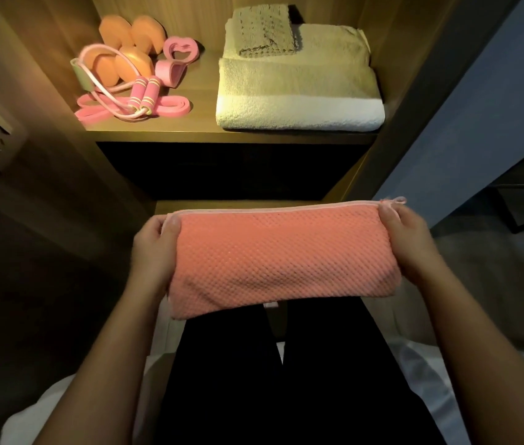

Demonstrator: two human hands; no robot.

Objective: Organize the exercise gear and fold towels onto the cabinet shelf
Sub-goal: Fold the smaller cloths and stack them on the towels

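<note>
Left hand and right hand each grip one end of a folded pink towel, fingers curled around it. It is held below the cabinet shelf.

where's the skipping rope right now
In the head view the skipping rope lies on the left side of the cabinet shelf, in front of the orange dumbbells, left of the towel stack.

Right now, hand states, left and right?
Left hand: gripping the left end of the folded pink towel.
Right hand: gripping its right end.
</note>
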